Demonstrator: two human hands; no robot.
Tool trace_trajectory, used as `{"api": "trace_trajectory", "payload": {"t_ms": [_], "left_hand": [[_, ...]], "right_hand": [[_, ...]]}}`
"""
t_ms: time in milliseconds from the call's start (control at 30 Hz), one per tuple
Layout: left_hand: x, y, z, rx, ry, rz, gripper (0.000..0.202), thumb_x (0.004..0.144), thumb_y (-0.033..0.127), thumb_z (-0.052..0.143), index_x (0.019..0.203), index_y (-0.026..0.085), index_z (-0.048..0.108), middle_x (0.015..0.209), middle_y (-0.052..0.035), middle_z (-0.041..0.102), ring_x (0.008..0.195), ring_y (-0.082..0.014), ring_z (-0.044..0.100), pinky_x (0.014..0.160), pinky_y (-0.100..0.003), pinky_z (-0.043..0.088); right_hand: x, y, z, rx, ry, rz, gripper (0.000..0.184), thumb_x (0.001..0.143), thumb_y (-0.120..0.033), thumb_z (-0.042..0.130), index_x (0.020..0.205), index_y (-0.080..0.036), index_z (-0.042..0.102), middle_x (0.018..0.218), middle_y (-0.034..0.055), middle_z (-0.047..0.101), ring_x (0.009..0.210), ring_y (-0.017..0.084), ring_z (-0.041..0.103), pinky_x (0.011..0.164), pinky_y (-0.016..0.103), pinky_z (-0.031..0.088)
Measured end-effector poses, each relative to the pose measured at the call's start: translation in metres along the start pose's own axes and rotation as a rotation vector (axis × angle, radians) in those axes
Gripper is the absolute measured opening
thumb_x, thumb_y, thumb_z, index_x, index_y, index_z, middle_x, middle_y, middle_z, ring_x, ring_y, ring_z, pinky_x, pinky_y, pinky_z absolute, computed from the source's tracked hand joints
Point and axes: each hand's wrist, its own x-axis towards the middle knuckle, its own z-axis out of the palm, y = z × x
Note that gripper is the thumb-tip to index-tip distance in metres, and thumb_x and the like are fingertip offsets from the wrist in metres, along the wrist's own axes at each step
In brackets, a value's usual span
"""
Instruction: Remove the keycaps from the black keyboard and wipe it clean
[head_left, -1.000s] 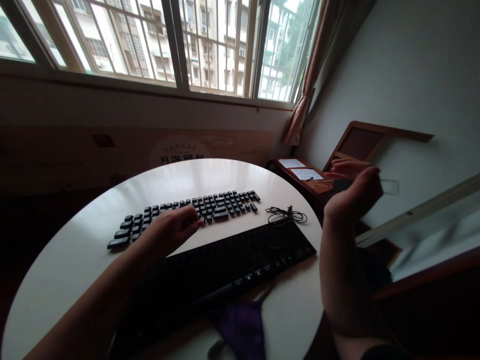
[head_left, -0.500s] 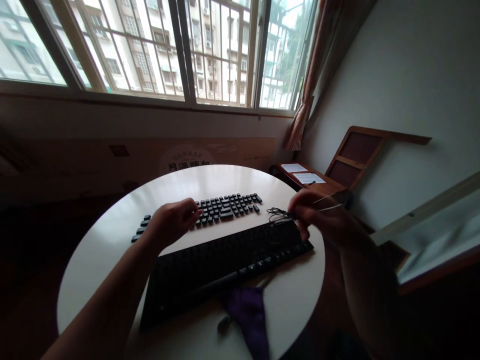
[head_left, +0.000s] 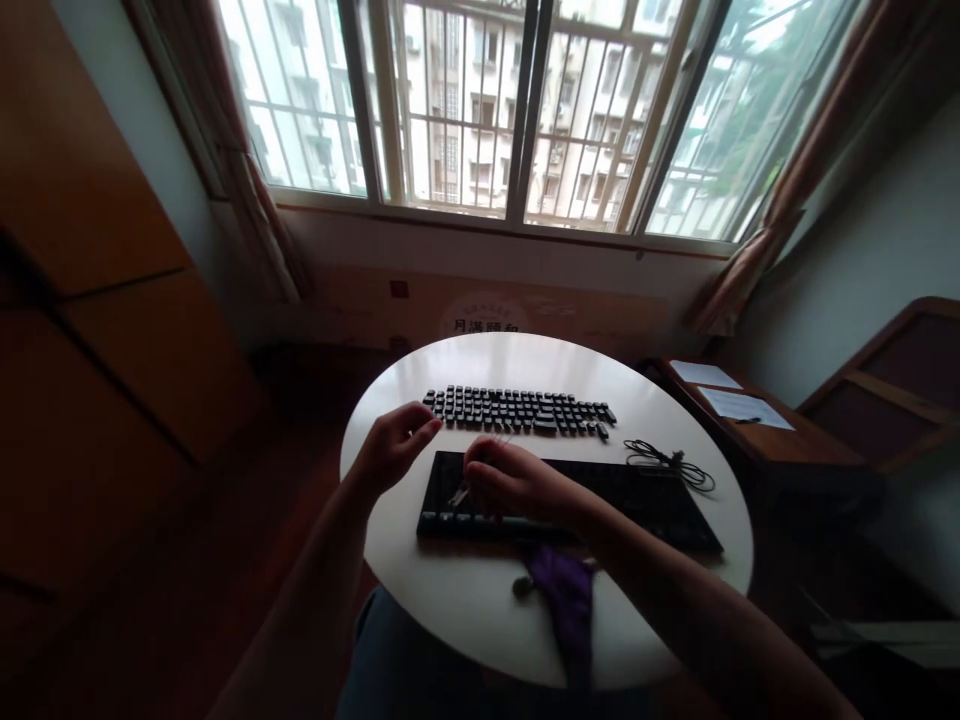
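The black keyboard [head_left: 600,480] lies across the near half of the round white table, with keycaps along its front row. Behind it, loose black keycaps [head_left: 517,410] stand in rows. My left hand [head_left: 394,445] is beside the left end of these rows, its thumb and fingers curled together; whatever they may hold is hidden. Over the left part of the keyboard, my right hand [head_left: 502,475] is closed around a thin wire keycap puller [head_left: 458,495]. Its pale tip points down at the keyboard's left end, and fine wires show above the hand.
A coiled black cable [head_left: 667,462] rests behind the keyboard's right end. Purple cloth [head_left: 564,590] and a small dark round object [head_left: 523,587] lie near the front edge of the white table [head_left: 637,635]. Papers [head_left: 746,407] lie on a wooden surface at right.
My view has turned left. My right hand has moved with the keycap puller from the keyboard's right end to its left end. My left hand stays near the left side of the loose keycaps.
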Motion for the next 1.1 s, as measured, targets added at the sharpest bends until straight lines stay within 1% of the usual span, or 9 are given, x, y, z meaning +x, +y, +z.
{"api": "trace_trajectory", "payload": {"t_ms": [133,233,333,433,567,667,800,967,1100], "left_hand": [[-0.050,-0.024,-0.003,-0.228,-0.042,-0.223,0.033,0.085,0.048,0.060,0.073,0.017,0.056,0.059,0.0040,0.050,0.053,-0.0099,0.042,0.050,-0.021,0.035],[-0.069,-0.032,-0.004,-0.247,-0.050,-0.302,0.033,0.085,0.048,0.061,0.074,0.017,0.058,0.062,0.0031,0.050,0.055,-0.0105,0.043,0.051,-0.022,0.036],[-0.070,-0.031,-0.005,-0.208,-0.088,-0.292,0.030,0.085,0.045,0.062,0.075,0.017,0.060,0.065,0.0021,0.053,0.060,-0.0120,0.047,0.056,-0.023,0.040],[-0.066,-0.027,-0.005,-0.123,-0.176,-0.264,0.026,0.085,0.042,0.063,0.079,0.016,0.063,0.074,-0.0007,0.060,0.071,-0.0156,0.055,0.065,-0.026,0.045],[-0.066,-0.024,-0.005,-0.079,-0.268,-0.237,0.025,0.087,0.040,0.060,0.094,0.016,0.062,0.084,-0.0039,0.064,0.080,-0.0191,0.060,0.073,-0.029,0.049],[-0.070,-0.022,-0.009,-0.037,-0.357,-0.212,0.026,0.087,0.037,0.060,0.104,0.017,0.060,0.092,-0.0047,0.064,0.079,-0.0176,0.060,0.070,-0.028,0.050],[-0.073,-0.018,-0.017,0.080,-0.502,-0.180,0.036,0.086,0.034,0.064,0.119,0.020,0.057,0.103,-0.0052,0.064,0.084,-0.0179,0.060,0.074,-0.029,0.052],[-0.075,-0.020,-0.018,0.179,-0.484,-0.091,0.032,0.085,0.028,0.067,0.116,0.021,0.064,0.120,-0.0090,0.062,0.108,-0.0241,0.059,0.095,-0.035,0.050],[-0.074,-0.027,-0.021,0.148,-0.489,-0.076,0.029,0.083,0.027,0.070,0.111,0.021,0.068,0.126,-0.0099,0.061,0.116,-0.0256,0.058,0.101,-0.036,0.049]], "right_hand": [[0.021,0.038,0.027,-0.071,0.116,-0.006,0.021,0.098,-0.042,0.053,0.099,-0.021,0.050,0.068,-0.0036,0.056,0.047,0.010,0.051,0.042,0.020,0.040],[0.022,0.053,0.037,-0.145,0.207,-0.042,0.020,0.098,-0.041,0.052,0.098,-0.021,0.053,0.070,-0.0022,0.057,0.052,0.011,0.051,0.049,0.021,0.041],[0.023,0.061,0.038,-0.164,0.257,-0.059,0.022,0.098,-0.043,0.052,0.096,-0.020,0.054,0.069,-0.0021,0.057,0.057,0.012,0.052,0.055,0.023,0.043],[0.026,0.065,0.035,-0.146,0.283,-0.034,0.025,0.098,-0.045,0.051,0.094,-0.020,0.053,0.069,-0.0016,0.058,0.059,0.013,0.054,0.057,0.024,0.044],[0.030,0.067,0.034,-0.158,0.278,-0.001,0.024,0.099,-0.043,0.051,0.092,-0.020,0.053,0.067,-0.0021,0.057,0.058,0.013,0.053,0.056,0.023,0.043],[0.030,0.066,0.033,-0.183,0.257,0.014,0.019,0.099,-0.038,0.051,0.094,-0.020,0.054,0.068,-0.0022,0.057,0.058,0.013,0.053,0.057,0.023,0.043],[0.028,0.061,0.033,-0.230,0.233,-0.015,0.016,0.098,-0.036,0.052,0.095,-0.020,0.054,0.073,-0.0008,0.061,0.065,0.014,0.056,0.062,0.025,0.044],[0.025,0.054,0.034,-0.358,0.152,-0.072,0.014,0.098,-0.034,0.053,0.097,-0.021,0.054,0.082,0.0020,0.066,0.073,0.017,0.061,0.069,0.026,0.045],[0.023,0.051,0.037,-0.480,0.082,-0.102,0.012,0.097,-0.032,0.055,0.100,-0.021,0.054,0.089,0.0044,0.068,0.076,0.019,0.064,0.069,0.027,0.045]]}}
